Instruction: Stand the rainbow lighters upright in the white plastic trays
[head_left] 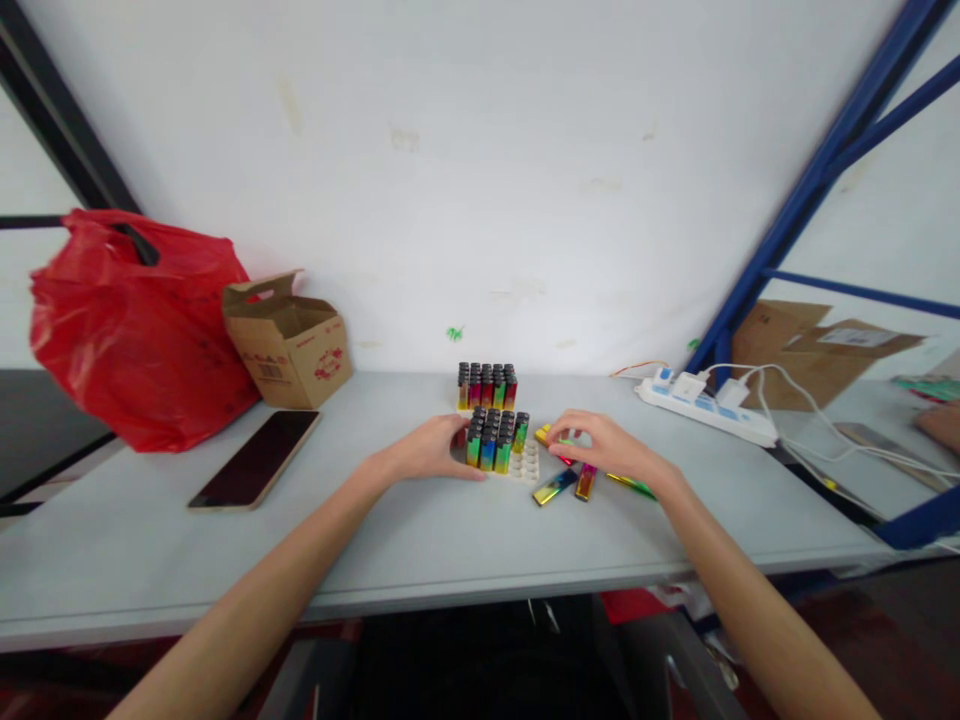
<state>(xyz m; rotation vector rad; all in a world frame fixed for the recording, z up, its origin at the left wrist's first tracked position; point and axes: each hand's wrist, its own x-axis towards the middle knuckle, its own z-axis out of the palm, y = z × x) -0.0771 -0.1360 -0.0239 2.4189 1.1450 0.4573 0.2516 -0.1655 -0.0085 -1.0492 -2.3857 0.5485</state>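
Observation:
Several colourful lighters (489, 448) stand upright in a white tray (531, 462), whose right part shows bare holes. My left hand (435, 448) is at the left side of this group, its fingers and thumb spread around the edge. Behind it stands a second block of upright lighters (487, 388). My right hand (592, 437) is over loose lighters right of the tray, thumb and fingers bent close together at a yellow and red one; whether it is gripped is too small to tell. A blue and gold lighter (554, 487), a pink one (586, 482) and a green one (631, 485) lie flat nearby.
On the left are a phone (257, 460), an open cardboard box (300, 350) and a red plastic bag (142, 330). A white power strip (707, 411) with plugs and cables lies at the right, by a blue frame (810, 190). Another person's hand (941, 425) shows at the far right.

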